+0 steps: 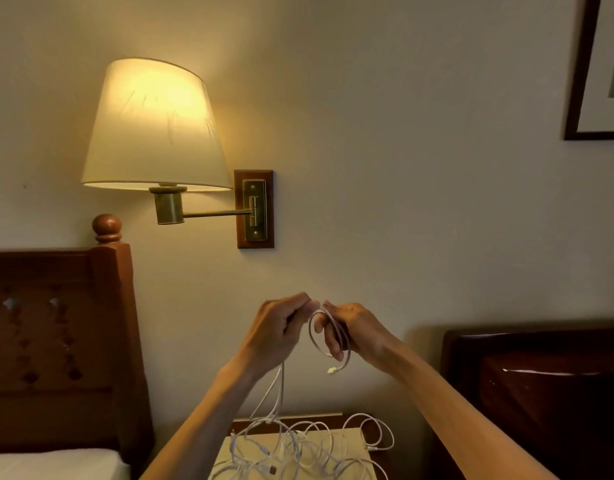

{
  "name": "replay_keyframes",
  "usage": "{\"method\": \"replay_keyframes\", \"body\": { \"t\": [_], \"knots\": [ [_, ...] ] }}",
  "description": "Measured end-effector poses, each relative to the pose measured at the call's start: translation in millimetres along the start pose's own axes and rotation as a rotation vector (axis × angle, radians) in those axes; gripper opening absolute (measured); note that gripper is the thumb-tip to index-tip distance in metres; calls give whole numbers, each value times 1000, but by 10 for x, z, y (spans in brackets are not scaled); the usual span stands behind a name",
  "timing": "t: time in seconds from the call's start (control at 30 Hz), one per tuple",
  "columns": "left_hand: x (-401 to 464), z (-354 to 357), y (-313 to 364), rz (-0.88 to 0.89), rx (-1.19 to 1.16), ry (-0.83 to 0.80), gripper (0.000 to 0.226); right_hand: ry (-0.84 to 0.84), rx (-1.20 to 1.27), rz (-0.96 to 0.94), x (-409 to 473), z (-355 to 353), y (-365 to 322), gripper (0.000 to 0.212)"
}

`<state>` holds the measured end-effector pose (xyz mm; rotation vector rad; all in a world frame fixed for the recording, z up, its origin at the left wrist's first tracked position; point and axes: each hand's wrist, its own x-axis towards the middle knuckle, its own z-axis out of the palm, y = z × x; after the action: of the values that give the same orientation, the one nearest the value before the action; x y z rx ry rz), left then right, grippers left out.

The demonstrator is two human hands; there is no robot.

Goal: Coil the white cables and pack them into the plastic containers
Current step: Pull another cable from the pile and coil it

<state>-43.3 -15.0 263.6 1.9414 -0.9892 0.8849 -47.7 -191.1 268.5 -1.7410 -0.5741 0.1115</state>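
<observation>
Loose white cables (298, 452) are lying in a tangle on the pale surface (354, 445) at the bottom centre of the frame, nearest to me, and I am reading that heap as the supply still waiting to be wound. Two forearms are rising from the lower edge toward the middle, meeting just above the heap.

My right hand (354, 332) is curling round a small coil (329, 336) of white cable, its fingers threaded through the loops so the turns are staying together while more is being added. One plug end (332, 370) is dangling free just below that hand. My left hand (281, 332) is pinching the running strand (279, 386) right beside the coil, and that strand is hanging down to the tangle; I judge it is feeding and guiding the next turn. Both hands are held up off the surface, probably so the slack is falling straight and not snagging.

I am not seeing any plastic containers in this view, so packing looks some way off.

A lit lamp (156, 126) is glowing at upper left, above a wooden headboard (56, 341).
</observation>
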Motion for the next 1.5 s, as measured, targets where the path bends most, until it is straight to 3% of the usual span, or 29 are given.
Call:
{"method": "replay_keyframes", "body": {
  "t": [0.13,0.3,0.5,0.6,0.73,0.83,0.93,1.03,1.13,1.27,1.5],
  "knots": [
    [-40,38,-228,-148,-74,70,26,-90,260,82,27,-23,-79,47],
    [-533,318,-571,-486,-368,99,41,-110,592,89,84,-72,-301,43],
    [-1406,649,-906,-651,-316,63,64,39,614,42,193,-248,-549,41],
    [-1498,628,-1010,-689,-284,30,61,72,576,48,242,-287,-531,40],
    [-1119,406,-899,-644,-194,-17,22,97,601,39,306,-311,-460,38],
    [-900,183,-826,-470,-46,-42,25,125,626,0,345,-346,-470,35],
    [-718,-16,-693,-343,140,-266,25,127,607,-34,365,-351,-496,33],
    [-442,-177,-338,-220,30,-426,25,147,322,-58,382,-282,-432,33],
    [-198,-344,-47,-133,-85,-364,22,132,89,-39,388,-147,-297,36],
    [5,-484,108,-78,-93,-238,23,90,-35,-38,348,-7,-155,40],
    [109,-500,32,-168,-76,34,26,-20,221,-22,231,161,-180,45]
  ]
}}
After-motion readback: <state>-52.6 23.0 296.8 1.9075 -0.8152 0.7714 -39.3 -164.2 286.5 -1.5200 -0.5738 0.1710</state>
